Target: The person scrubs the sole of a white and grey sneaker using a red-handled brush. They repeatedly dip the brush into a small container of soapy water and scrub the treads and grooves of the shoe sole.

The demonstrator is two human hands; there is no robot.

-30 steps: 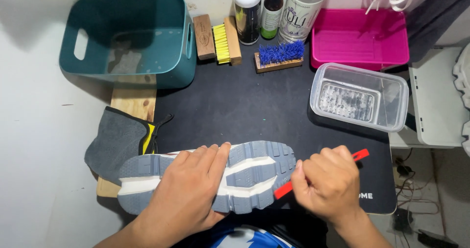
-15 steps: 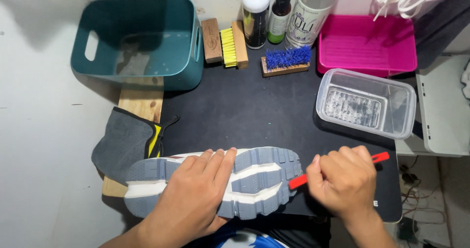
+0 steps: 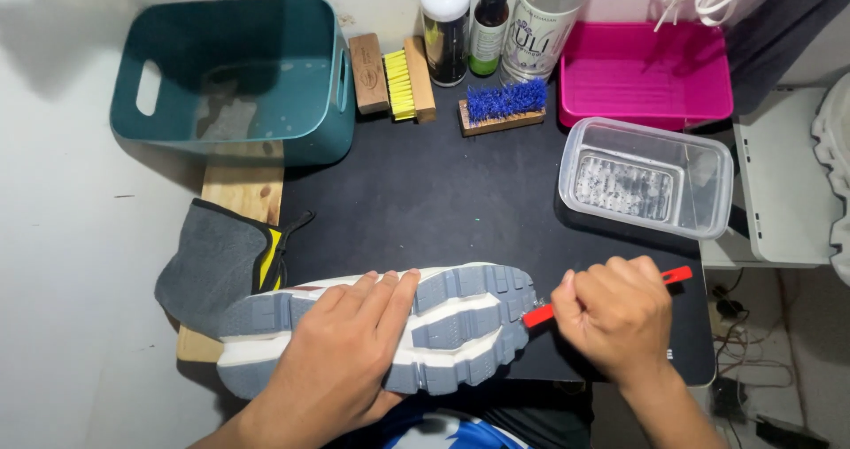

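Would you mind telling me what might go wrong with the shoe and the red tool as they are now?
The left hand presses only the middle of the upturned shoe, so it might rock. The red-handled tool in the right hand works at the sole's edge and could slip off. The clear plastic container overhangs the black mat.

1. The single head-worn view is looking steeply down from above the person's chest onto the black mat (image 3: 425, 192).
2. It is facing forward toward the wall beyond the teal bin (image 3: 230, 77).
3. It is sitting close, cropping both forearms at the bottom edge.
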